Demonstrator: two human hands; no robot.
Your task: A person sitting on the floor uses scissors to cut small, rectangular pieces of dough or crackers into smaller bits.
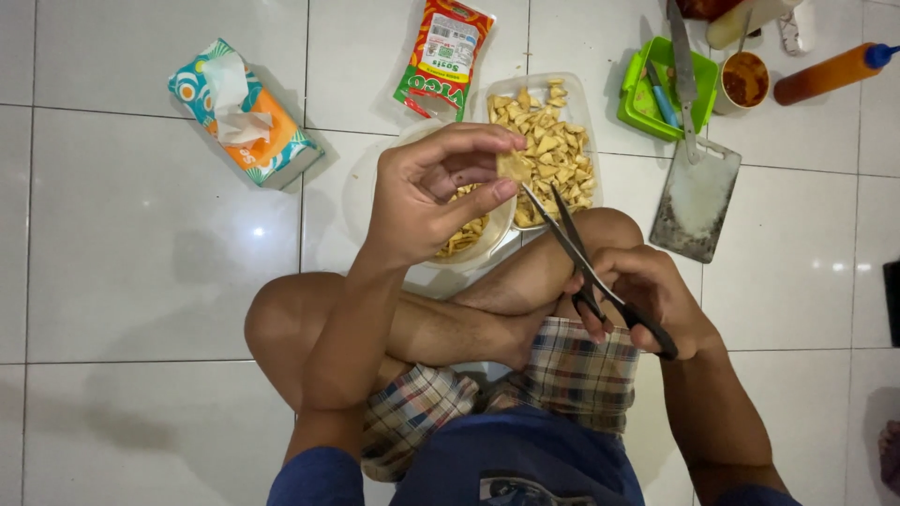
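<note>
My left hand (427, 192), just above the middle of the frame, has thumb and fingertips pinched together on a small yellowish food piece (514, 167), which sticks out to the right of my fingertips. My right hand (647, 300), right of centre, has its fingers closed through the handles of the black scissors (586, 262); the blades are parted in a narrow V, tips pointing up-left and just below the piece, not yet on it.

To cut well, I judge I should keep my grip on the piece's left edge so the blades meet only the free part, well clear of my fingertips, and hold it over the clear bowl (487, 245) under my left hand so the cuttings fall in with the strips already there.

Behind it, upper centre, a clear tray (568, 94) holds a heap of uncut pieces. Farther out: a red and green snack packet (443, 58) at the top, a tissue box (246, 114) upper left, a green tub (639, 94), a knife on a cutting board (696, 199) and an orange bottle (830, 73) upper right, all on the white tile floor (141, 281).
</note>
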